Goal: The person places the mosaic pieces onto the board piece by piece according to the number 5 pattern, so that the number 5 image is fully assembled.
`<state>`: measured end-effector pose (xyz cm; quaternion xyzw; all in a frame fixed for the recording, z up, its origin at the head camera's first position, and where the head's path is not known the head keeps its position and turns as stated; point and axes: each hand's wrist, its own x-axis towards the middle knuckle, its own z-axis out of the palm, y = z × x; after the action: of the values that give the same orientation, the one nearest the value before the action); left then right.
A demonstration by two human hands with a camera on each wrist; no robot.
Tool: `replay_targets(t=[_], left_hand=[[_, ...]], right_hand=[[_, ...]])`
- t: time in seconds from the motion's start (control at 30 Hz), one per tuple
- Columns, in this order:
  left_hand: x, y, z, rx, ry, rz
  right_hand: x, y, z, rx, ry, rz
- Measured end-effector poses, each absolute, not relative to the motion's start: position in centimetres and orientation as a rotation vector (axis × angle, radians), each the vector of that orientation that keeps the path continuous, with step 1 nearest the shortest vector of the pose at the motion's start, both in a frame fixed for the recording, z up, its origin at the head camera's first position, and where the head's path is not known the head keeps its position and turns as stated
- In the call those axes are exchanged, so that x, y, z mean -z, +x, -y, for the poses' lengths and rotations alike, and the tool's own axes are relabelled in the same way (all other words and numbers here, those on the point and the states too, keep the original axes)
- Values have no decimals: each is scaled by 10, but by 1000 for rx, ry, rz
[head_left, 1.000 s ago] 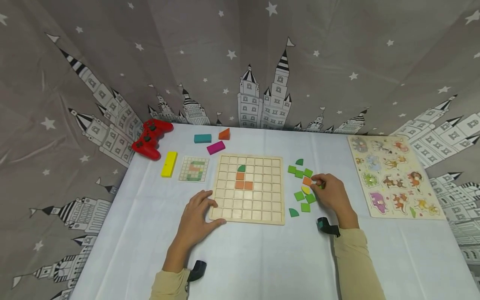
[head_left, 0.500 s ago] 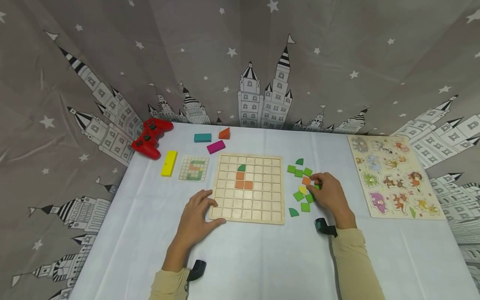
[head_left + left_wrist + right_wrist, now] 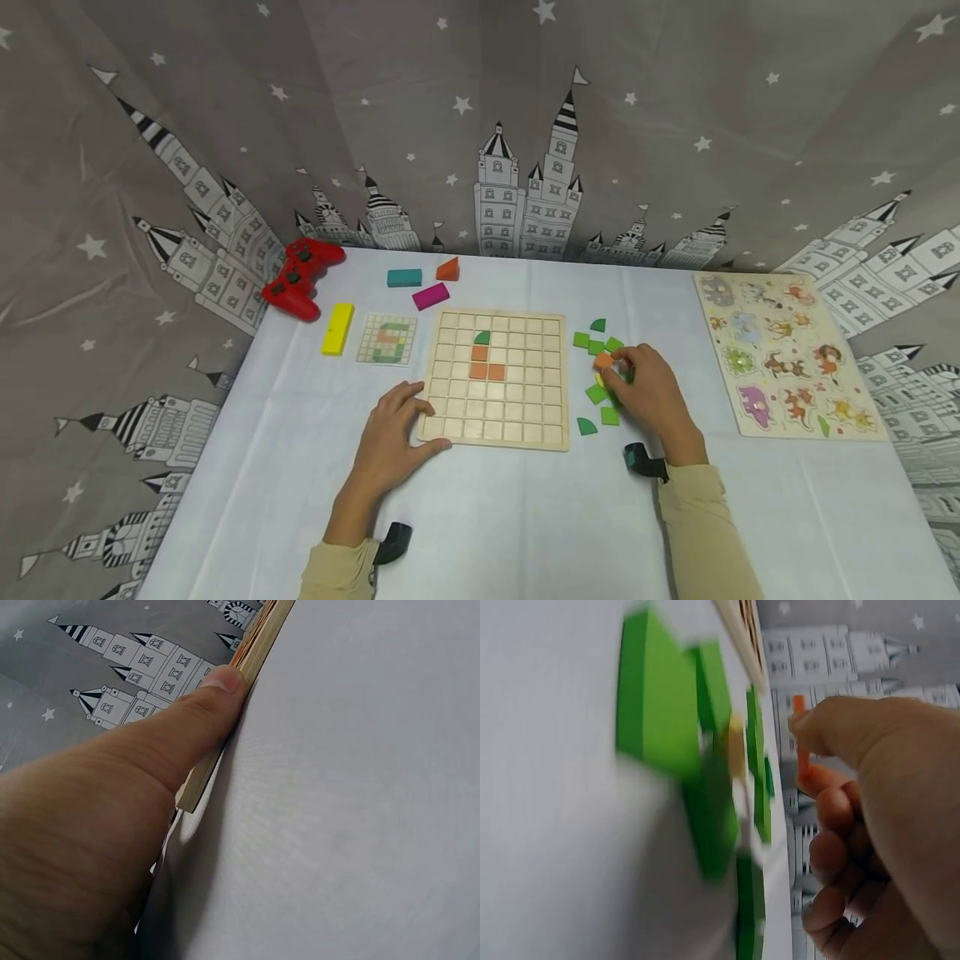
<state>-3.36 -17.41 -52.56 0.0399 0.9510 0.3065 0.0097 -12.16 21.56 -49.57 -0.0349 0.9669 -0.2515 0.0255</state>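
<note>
A red game controller (image 3: 300, 277) lies at the far left of the white-covered desk (image 3: 510, 517), with a yellow wooden block (image 3: 337, 327) and a small pattern card (image 3: 387, 338) to its right. The left hand (image 3: 392, 433) rests with relaxed fingers on the near left corner of the square wooden grid board (image 3: 495, 379), thumb against its edge. Right of the board, the right hand (image 3: 647, 390) pinches a small orange square tile (image 3: 603, 361) just above scattered green tiles (image 3: 597, 393). Far right lies a wooden animal puzzle board (image 3: 787, 354).
</note>
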Motion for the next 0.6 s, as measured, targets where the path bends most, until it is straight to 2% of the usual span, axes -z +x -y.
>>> replay_targets(t=[0.17, 0.43, 0.6], left_hand=[[524, -33, 175, -953, 120, -2971], [526, -33, 176, -965, 125, -2984], [527, -32, 175, -966, 135, -2986]], right_hand=[[490, -122, -184, 883, -275, -2965], [492, -126, -127, 771, -576, -2932], [496, -128, -108, 729, -655, -2898]])
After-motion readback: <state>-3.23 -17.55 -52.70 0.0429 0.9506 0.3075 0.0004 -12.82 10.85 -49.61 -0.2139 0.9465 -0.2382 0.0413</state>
